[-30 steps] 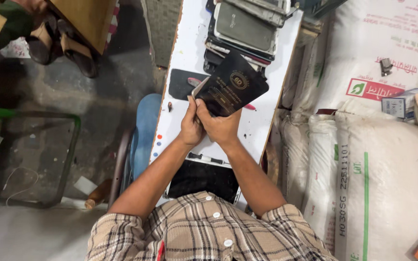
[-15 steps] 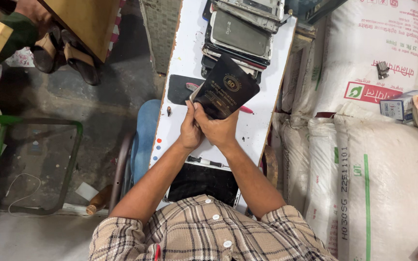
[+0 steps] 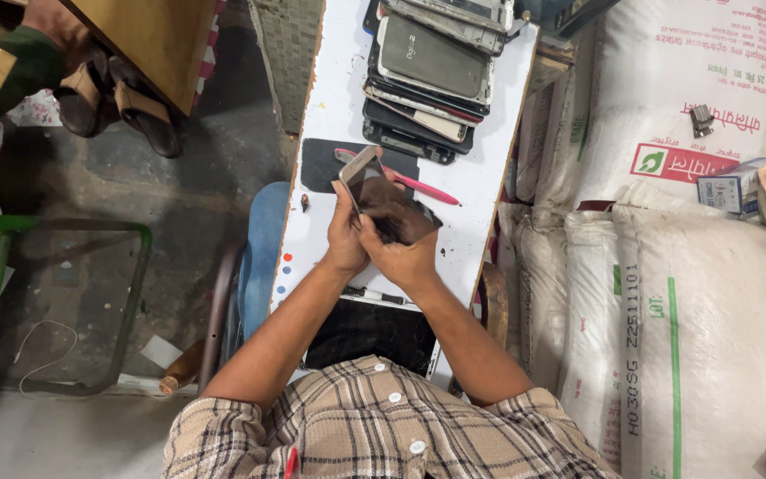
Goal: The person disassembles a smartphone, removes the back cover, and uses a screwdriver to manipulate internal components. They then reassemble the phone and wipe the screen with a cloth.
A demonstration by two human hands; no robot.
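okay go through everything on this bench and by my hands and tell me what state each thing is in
Dark flat phone panel: tilted, held above the bench by both hands.
Left hand: gripping the panel's left edge.
Right hand: gripping the panel's lower part.
Pink pen-shaped tool: lying flat on the bench.
Stack of flat phone panels: piled flat at the far end.
White narrow bench: paint-spotted near edge.

Grey concrete floor (image 3: 214,186) — white sacks (image 3: 711,293) alongside

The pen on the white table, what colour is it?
Pink pen, seen in the head view.
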